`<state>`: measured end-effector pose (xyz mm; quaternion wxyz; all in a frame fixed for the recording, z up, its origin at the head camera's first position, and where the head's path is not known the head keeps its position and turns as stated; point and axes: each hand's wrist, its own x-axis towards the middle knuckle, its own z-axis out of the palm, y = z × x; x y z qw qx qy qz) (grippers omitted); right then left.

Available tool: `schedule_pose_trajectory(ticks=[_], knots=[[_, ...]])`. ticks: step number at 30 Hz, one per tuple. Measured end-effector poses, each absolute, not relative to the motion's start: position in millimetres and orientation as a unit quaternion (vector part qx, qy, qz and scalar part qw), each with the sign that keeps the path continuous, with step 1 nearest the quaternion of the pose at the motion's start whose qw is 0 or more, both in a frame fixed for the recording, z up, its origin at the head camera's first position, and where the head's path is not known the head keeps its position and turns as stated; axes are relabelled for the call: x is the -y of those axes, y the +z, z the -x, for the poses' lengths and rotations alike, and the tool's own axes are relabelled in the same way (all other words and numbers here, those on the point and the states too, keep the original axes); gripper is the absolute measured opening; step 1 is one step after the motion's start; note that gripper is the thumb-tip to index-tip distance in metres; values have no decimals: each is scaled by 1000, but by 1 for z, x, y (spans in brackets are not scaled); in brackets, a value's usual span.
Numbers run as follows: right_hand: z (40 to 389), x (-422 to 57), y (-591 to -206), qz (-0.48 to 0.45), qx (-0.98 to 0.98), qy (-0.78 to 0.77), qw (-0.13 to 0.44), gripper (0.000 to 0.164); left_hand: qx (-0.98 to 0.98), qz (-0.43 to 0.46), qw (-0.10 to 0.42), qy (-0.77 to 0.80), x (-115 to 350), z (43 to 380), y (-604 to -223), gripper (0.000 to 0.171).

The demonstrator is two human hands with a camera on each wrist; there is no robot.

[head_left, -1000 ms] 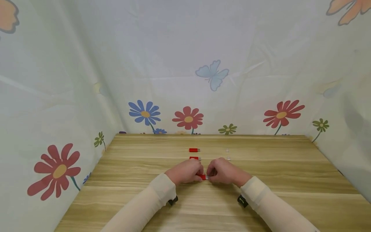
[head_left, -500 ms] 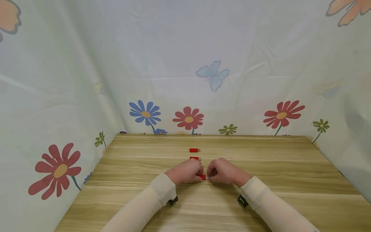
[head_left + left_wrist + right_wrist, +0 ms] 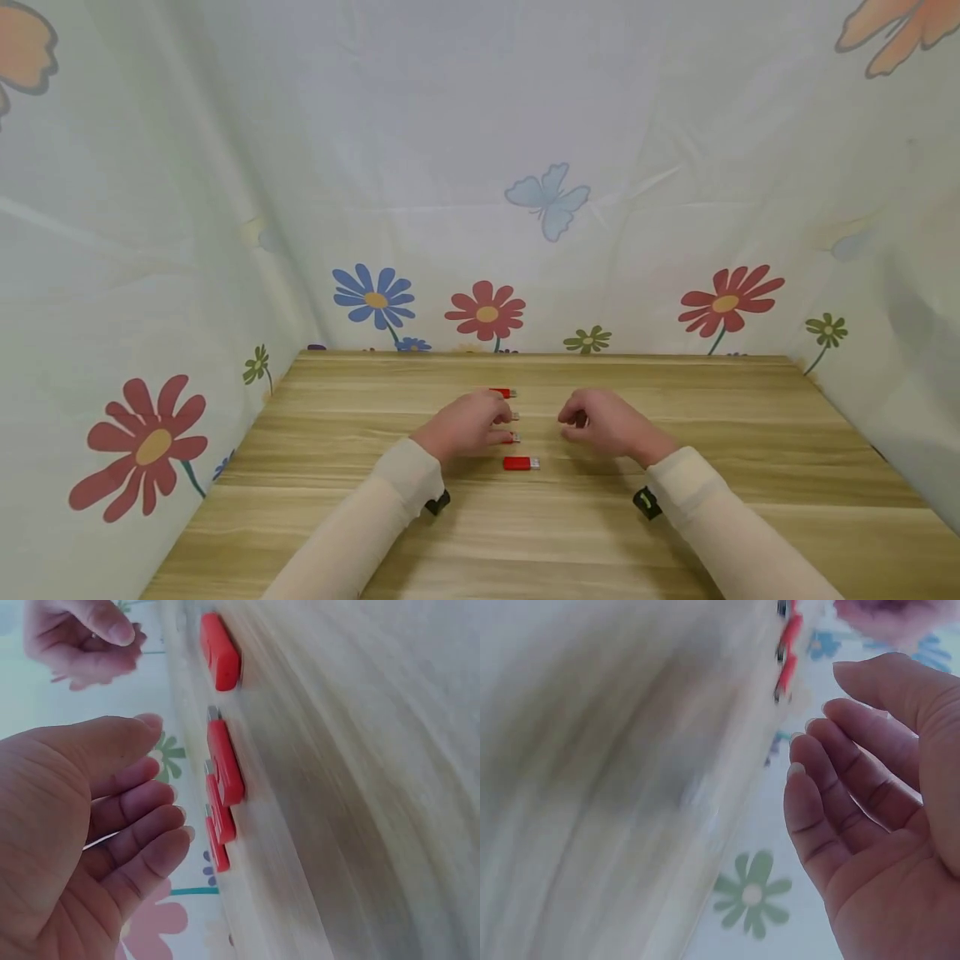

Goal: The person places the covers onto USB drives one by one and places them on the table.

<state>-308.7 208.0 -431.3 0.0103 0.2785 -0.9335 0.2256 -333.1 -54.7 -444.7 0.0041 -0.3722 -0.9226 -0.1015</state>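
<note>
A red USB stick (image 3: 517,463) lies nearest me, its connector end pale and wider than the others', as if under a clear cap. Beyond it several more red USB sticks (image 3: 227,769) lie in a row, metal connectors bare. My left hand (image 3: 467,425) hovers just over this row in the head view, partly covering it; its fingers are loosely bent and hold nothing in the left wrist view. To the right, my right hand (image 3: 611,423) hangs above the table, fingers relaxed with nothing between them. Small clear caps (image 3: 705,806) show only as a blur in the right wrist view.
The wood-grain table (image 3: 360,383) ends at a flowered cloth (image 3: 420,208) behind, with more cloth at both sides. Dark wrist-camera mounts (image 3: 647,502) sit under both cuffs.
Both hands have let go of the nearest USB stick and its connector end, leaving it on the table. They have moved apart and farther forward, the left over the other sticks.
</note>
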Motion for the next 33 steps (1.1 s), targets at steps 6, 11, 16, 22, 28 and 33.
schedule_pose_trajectory(ticks=[6,11,16,22,28,33], knots=[[318,-232,-435,-269,942,199,21,10,929,361,-12,-83,57,337,-444,19],[320,-240,-434,-282,940,190,18,7,929,362,-26,-74,56,339,-447,15],[320,-241,-432,-287,941,180,-12,7,924,377,-33,-57,54,342,-451,17],[322,-241,-431,-292,942,162,-27,6,923,378,-45,-58,51,340,-448,31],[324,-240,-435,-304,939,155,-30,14,926,372,-44,-41,48,341,-450,30],[324,-239,-436,-306,940,151,-28,17,925,376,-41,-34,47,342,-451,26]])
